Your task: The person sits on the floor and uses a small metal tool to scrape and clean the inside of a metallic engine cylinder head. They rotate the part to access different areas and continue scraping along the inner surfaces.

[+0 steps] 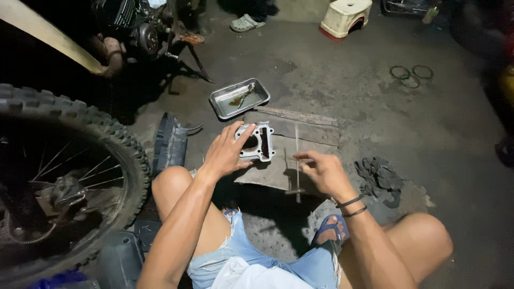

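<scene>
Upright thin rod point(297, 160), right hand point(324, 172)

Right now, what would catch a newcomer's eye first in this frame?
At centre, the left hand holds a grey metal engine cylinder block on a cardboard sheet, while the right hand pinches a thin rod. A knobby motorcycle wheel fills the left edge; behind lies a steel tray.

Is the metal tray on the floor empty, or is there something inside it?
Not empty. The metal tray holds a thin tool and a brownish puddle on its bottom.
</scene>
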